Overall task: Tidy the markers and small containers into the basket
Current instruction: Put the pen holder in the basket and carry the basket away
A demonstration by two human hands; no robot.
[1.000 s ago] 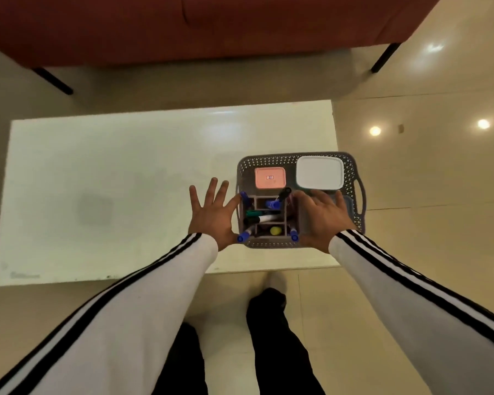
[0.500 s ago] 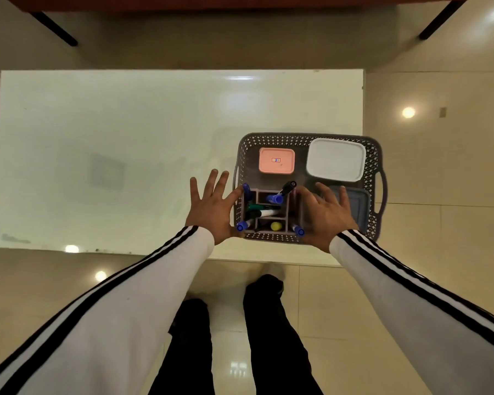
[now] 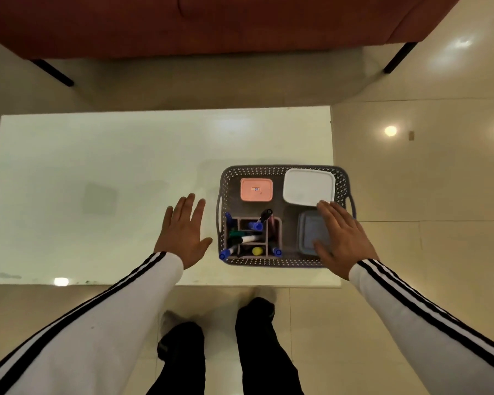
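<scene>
Both hands drew off organizer: left hand (image 3: 183, 238) flat, empty beside basket (image 3: 280, 263); right hand (image 3: 341, 238) spread, empty over blue container (image 3: 307, 235). Markers (image 3: 247, 239), containers inside basket; tidying looked finished.

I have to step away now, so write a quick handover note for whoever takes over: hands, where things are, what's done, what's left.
Left hand: open, flat over the white table, beside the grey perforated plastic basket, holding nothing.
Right hand: open, over the grey-blue lidded container, no grip on it.
In the basket: pink lidded box, white lidded container, the grey-blue one, and the pink divided organiser with the markers.
Done: everything visible is in the basket.
Left: nothing that shows on the table; perhaps straighten the markers.
</scene>
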